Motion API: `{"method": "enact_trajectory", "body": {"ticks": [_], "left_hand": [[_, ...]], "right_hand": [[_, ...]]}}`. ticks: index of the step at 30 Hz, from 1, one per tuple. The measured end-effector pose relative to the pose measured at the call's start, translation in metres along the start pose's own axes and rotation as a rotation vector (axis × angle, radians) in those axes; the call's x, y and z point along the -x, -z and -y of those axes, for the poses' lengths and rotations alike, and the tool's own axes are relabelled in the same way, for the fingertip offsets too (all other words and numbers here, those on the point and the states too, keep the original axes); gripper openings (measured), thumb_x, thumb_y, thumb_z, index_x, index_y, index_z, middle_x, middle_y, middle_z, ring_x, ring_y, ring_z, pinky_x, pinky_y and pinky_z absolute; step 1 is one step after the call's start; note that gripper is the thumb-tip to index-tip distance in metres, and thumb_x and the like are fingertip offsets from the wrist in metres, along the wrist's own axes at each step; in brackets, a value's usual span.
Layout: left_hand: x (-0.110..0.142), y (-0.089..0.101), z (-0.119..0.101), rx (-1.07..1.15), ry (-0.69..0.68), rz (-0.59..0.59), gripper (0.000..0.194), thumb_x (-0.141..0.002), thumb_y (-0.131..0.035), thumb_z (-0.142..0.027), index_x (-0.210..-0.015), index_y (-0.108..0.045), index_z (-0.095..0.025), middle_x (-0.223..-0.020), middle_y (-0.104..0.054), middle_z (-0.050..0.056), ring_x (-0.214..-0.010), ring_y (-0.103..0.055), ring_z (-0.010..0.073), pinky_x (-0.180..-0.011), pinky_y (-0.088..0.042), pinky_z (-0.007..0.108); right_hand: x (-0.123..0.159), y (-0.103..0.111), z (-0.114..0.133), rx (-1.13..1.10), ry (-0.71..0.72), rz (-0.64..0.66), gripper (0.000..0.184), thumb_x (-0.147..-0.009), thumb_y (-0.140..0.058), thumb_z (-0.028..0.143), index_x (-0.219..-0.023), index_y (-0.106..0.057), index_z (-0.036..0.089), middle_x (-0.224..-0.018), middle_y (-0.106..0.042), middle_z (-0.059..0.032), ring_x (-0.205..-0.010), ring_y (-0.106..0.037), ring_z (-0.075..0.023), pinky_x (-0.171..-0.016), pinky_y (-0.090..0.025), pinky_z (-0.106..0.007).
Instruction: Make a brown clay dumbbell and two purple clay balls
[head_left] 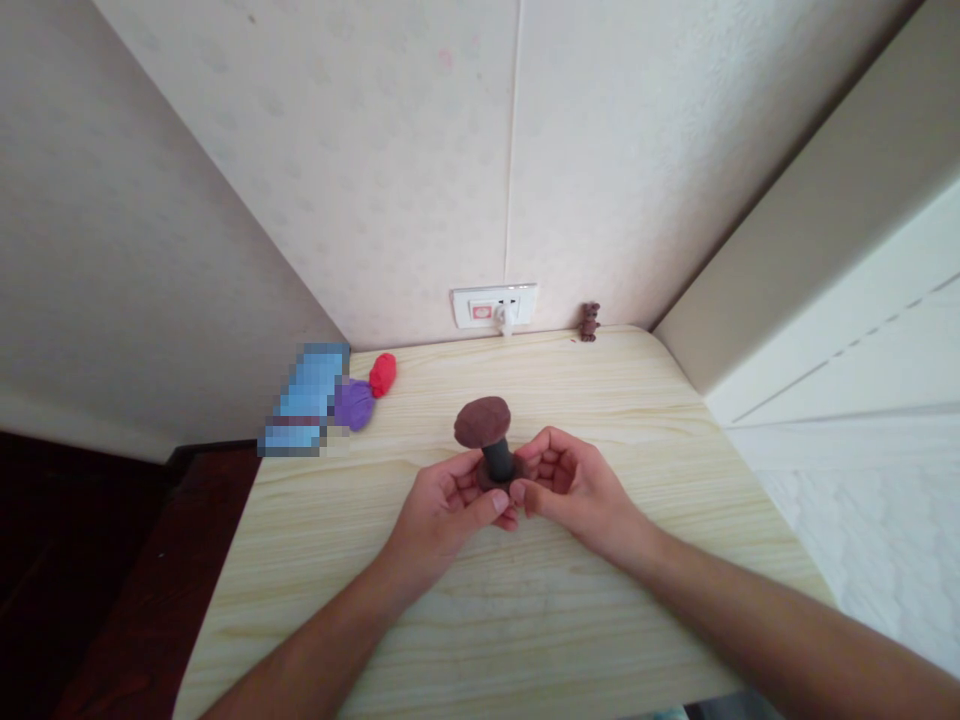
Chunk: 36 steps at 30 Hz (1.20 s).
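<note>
Between my hands stands a spool-shaped clay piece (pixel 498 460), with a wide brown disc on top, a dark grey stem and a brown base. My left hand (pixel 454 500) grips the base from the left, thumb in front and fingers curled beneath. From the right, my right hand (pixel 566 485) pinches the edge of that same base between thumb and fingers. The fingers cover much of the base. The piece leans slightly to the left, held over the wood-patterned table (pixel 525 620).
At the table's back left lie a red clay lump (pixel 383 375), a purple clay lump (pixel 354 404) and a blurred-out blue item (pixel 306 400). A small brown bear figure (pixel 589 321) stands at the back right. A wall socket (pixel 493 306) holds a white plug.
</note>
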<state>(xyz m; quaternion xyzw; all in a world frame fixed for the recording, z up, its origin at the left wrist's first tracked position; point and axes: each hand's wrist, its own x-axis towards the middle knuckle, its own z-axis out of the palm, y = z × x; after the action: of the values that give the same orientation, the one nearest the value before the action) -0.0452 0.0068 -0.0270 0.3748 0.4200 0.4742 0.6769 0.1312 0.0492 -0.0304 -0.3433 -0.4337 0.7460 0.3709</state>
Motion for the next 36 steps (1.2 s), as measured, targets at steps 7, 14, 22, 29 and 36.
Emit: {"method": "enact_trajectory", "body": {"ticks": [7,14,22,29,36], "left_hand": [[-0.0011,0.0055,0.0033,0.008,-0.010,0.038,0.041,-0.079,-0.081,-0.027,-0.117,-0.073,-0.015,-0.093,-0.076,0.009,-0.070,-0.068,0.0149,-0.063,-0.059,0.027],[-0.0013,0.0086,0.0060,0.042,-0.004,0.041,0.040,-0.079,-0.080,-0.029,-0.115,-0.074,-0.013,-0.089,-0.074,0.009,-0.070,-0.068,0.0169,-0.060,-0.059,0.029],[-0.0015,0.0071,0.0078,0.119,-0.013,0.016,0.049,-0.076,-0.083,-0.023,-0.121,-0.064,-0.016,-0.102,-0.076,0.011,-0.072,-0.071,0.0185,-0.060,-0.059,0.029],[-0.0025,0.0024,0.0039,0.052,-0.054,-0.021,0.047,-0.079,-0.081,-0.021,-0.121,-0.061,-0.012,-0.104,-0.075,0.012,-0.077,-0.071,0.0174,-0.065,-0.061,0.030],[-0.0017,0.0034,0.0061,0.004,-0.090,-0.005,0.049,-0.082,-0.078,-0.023,-0.126,-0.061,-0.013,-0.104,-0.075,0.011,-0.078,-0.070,0.0167,-0.066,-0.062,0.030]], "right_hand": [[0.0003,0.0026,0.0021,0.015,-0.004,0.029,0.038,-0.063,-0.093,0.022,-0.084,-0.062,0.018,-0.074,-0.073,0.0013,-0.062,-0.066,-0.0089,-0.060,-0.053,-0.022],[0.0008,0.0019,-0.0003,0.033,0.007,0.031,0.035,-0.066,-0.092,0.027,-0.083,-0.063,0.018,-0.071,-0.075,-0.0002,-0.059,-0.068,-0.0110,-0.056,-0.055,-0.023],[0.0009,0.0017,-0.0023,-0.002,0.021,0.017,0.038,-0.063,-0.094,0.022,-0.083,-0.062,0.019,-0.074,-0.076,0.0001,-0.062,-0.070,-0.0119,-0.059,-0.057,-0.024],[0.0006,0.0020,-0.0026,0.017,0.016,-0.037,0.049,-0.060,-0.094,0.019,-0.100,-0.065,0.020,-0.075,-0.073,0.0025,-0.063,-0.069,-0.0120,-0.061,-0.057,-0.024],[0.0000,0.0018,-0.0033,0.027,0.007,-0.009,0.044,-0.064,-0.092,0.022,-0.103,-0.071,0.018,-0.074,-0.075,0.0007,-0.063,-0.070,-0.0126,-0.063,-0.059,-0.026]]}}
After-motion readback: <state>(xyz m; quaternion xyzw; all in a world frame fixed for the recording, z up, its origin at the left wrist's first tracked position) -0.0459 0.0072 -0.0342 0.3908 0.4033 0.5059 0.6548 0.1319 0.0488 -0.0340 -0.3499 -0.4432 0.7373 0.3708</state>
